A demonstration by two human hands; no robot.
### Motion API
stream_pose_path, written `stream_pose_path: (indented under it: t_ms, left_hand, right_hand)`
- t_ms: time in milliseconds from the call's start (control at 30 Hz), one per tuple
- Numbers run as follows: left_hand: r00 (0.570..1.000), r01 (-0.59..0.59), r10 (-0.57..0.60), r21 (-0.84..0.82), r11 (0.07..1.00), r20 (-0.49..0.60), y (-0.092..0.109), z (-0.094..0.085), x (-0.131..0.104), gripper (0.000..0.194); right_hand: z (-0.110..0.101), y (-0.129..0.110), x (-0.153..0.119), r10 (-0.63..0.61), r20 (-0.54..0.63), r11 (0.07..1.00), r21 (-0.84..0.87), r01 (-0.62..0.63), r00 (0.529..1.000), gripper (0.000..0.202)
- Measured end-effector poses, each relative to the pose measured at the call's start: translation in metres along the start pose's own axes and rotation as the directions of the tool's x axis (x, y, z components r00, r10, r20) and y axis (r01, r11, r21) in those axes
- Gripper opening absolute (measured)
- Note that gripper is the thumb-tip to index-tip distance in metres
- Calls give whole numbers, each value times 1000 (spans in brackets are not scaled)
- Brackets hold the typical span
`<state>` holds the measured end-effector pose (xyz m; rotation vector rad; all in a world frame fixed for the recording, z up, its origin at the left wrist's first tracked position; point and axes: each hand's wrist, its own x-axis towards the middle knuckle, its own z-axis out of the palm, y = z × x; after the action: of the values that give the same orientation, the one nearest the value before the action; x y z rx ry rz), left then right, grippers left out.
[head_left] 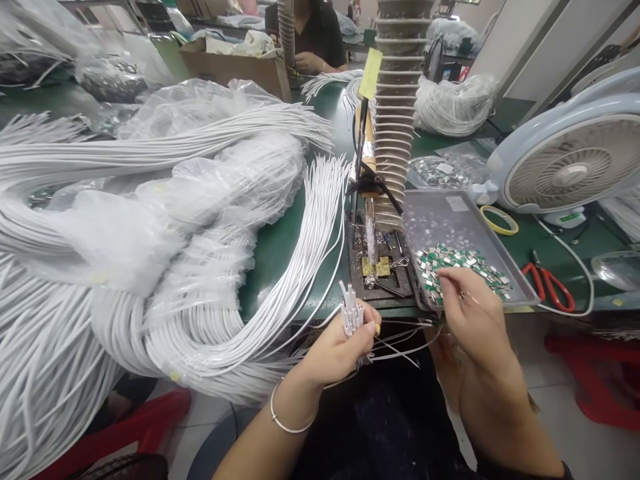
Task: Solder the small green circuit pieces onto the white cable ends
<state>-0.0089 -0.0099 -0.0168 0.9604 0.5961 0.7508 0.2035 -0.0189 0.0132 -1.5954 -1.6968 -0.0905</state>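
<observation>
In my left hand (pixel 353 343) is a bunch of white cables (pixel 352 312), gripped with their cut ends pointing up. My right hand (pixel 473 310) is closed in a pinch over the near left part of a grey tray (pixel 523 283). Small green circuit boards with metal connectors (pixel 465 267) lie heaped in that tray, just beyond my right fingertips. Whatever sits in the pinch is too small to make out. A soldering iron (pixel 370 220) is fixed upright, tip down, over a dark metal stand (pixel 357 267) between and beyond my hands.
A ribbed exhaust hose (pixel 397 113) hangs behind the iron. Large bundles of white cable (pixel 200 320) cover the left side. To the right are red-handled scissors or pliers (pixel 550 287), yellow tape (pixel 500 220) and a fan (pixel 570 173). A person (pixel 315 40) sits across the bench.
</observation>
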Motion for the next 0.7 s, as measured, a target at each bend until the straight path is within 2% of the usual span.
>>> stream_pose_path:
  t_ms: [100,200,267,333,400,567,700]
  left_hand:
    - [999,-28,31,-75,997,36,-3,2,1,27]
    - [998,-33,36,-61,998,45,-7,0,0,22]
    - [997,-48,51,-57,997,50,-10,-1,1,23]
    - [994,-74,79,-67,995,69,-12,-3,2,23]
    - [989,-115,123,-93,989,87,-13,-3,3,23]
    - [975,-199,211,-133,971,76,-15,-2,3,22]
    - [976,-207,213,-130,970,35,-15,0,2,22]
  right_hand:
    - [2,11,16,32,164,994,-105,-14,986,11]
    - [5,14,26,151,324,971,-225,-79,934,9]
    - [7,12,30,227,391,950,-290,-114,892,11]
    - [7,10,32,259,420,938,-326,-122,870,14]
    - [8,9,32,249,411,935,-336,-108,877,16]
    - [8,10,25,70,223,979,-202,-24,972,16]
    - [7,4,17,-27,110,997,-76,35,994,15]
